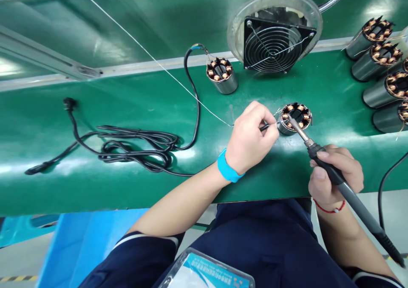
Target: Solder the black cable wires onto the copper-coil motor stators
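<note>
My left hand (253,137) is closed in a pinch on a thin solder wire (153,58), which comes down from the upper left. A short black sleeve (264,127) shows between thumb and fingers, pointing at a motor stator (288,127) with copper coils. My right hand (336,175) grips a soldering iron (338,177) by its dark handle. The iron's metal tip reaches the stator's top rim, by the coils. The stator stands upright on the green bench; loose thin wires stick out at its left side. The fingertips partly hide the wire's end.
Another stator (226,84), wired to a black cord (195,105), stands behind my left hand. Coiled power cords (137,152) with plugs lie at left. A fume fan (270,49) overhangs the back. Several stators (379,94) line the right. The green bench (134,194) ends close to my body.
</note>
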`<state>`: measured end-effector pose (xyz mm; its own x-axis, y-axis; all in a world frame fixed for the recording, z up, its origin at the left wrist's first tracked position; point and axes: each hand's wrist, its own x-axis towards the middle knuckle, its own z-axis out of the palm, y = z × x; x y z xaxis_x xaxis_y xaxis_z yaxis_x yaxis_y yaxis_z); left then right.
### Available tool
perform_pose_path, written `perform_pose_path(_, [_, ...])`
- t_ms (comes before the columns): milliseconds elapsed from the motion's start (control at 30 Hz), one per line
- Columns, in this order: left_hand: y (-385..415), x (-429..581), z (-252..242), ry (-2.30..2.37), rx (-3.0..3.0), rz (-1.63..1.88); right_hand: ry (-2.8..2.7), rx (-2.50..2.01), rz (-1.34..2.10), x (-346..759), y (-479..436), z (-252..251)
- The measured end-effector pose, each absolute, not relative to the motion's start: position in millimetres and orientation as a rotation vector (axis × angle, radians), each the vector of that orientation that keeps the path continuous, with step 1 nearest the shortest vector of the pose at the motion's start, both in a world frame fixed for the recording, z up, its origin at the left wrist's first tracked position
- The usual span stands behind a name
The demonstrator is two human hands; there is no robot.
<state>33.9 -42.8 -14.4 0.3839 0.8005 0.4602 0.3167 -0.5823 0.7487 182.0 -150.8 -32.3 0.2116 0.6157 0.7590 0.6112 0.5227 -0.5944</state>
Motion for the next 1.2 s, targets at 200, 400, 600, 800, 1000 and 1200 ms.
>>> perform_pose_path(200, [-42,34,-14,0.950,2.117,1.151,-1.480,-1.139,0.040,182,-152,-33])
perform_pose_path(400, [-42,33,-14,0.987,2.139,1.099,-1.495,-1.139,0.063,183,-151,-33])
perform_pose_path(600, [-42,34,-13,0.998,2.126,1.089,-1.494,-1.116,0.087,181,-151,-32])
perform_pose_path(800, [-42,34,-13,0.971,2.118,1.124,-1.457,-1.134,0.002,181,-150,-33])
perform_pose_path(1000, [-42,34,-13,0.981,2.113,1.115,-1.466,-1.250,-0.033,182,-145,-36])
perform_pose_path(1200, [-42,34,-13,0.980,2.099,1.117,-1.391,-1.374,0.309,187,-129,-15])
